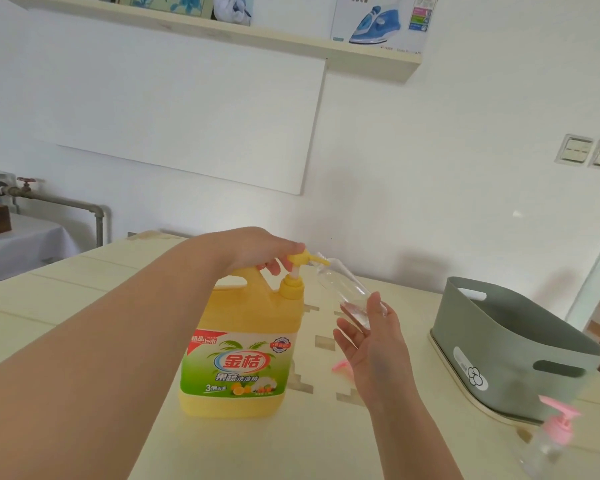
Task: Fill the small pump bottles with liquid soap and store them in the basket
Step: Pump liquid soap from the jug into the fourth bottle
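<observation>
The left hand clasps the pump; the right hand grips the tilted bottle.

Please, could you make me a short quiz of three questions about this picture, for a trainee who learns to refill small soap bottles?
1. True or false: the clear bottle in the right hand is held upright.
2. Which thing does the left hand rest on? A) the pump head of the yellow soap jug; B) a kettle; C) a sponge.
3. Fill in (inside / outside): the small bottle with the pink pump is ___ the grey basket.

Key
1. False: it is tilted, with its mouth at the jug's spout.
2. A.
3. outside.
</observation>
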The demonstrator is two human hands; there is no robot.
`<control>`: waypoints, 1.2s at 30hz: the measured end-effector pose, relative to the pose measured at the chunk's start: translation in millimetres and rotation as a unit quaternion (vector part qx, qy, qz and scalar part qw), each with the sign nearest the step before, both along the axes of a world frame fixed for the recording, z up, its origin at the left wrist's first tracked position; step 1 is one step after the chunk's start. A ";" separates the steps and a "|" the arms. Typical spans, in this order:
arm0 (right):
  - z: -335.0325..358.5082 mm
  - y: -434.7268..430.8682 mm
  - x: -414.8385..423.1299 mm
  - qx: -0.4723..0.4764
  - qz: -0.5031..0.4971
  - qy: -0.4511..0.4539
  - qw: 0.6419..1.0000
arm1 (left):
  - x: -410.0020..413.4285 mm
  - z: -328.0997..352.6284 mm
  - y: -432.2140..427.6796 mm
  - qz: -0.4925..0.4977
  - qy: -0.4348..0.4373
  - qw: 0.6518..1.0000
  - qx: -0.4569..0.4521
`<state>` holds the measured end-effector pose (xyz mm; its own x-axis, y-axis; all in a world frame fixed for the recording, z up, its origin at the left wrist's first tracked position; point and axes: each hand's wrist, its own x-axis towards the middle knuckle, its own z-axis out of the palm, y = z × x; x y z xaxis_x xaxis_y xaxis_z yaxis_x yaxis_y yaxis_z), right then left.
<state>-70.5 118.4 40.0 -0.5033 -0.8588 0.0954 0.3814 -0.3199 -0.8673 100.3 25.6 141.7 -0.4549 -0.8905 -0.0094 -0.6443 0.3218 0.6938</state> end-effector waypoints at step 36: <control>-1.1 0.6 2.3 0.000 -0.027 0.068 0.997 | -6.4 -9.5 -11.0 0.017 0.008 0.999 -0.034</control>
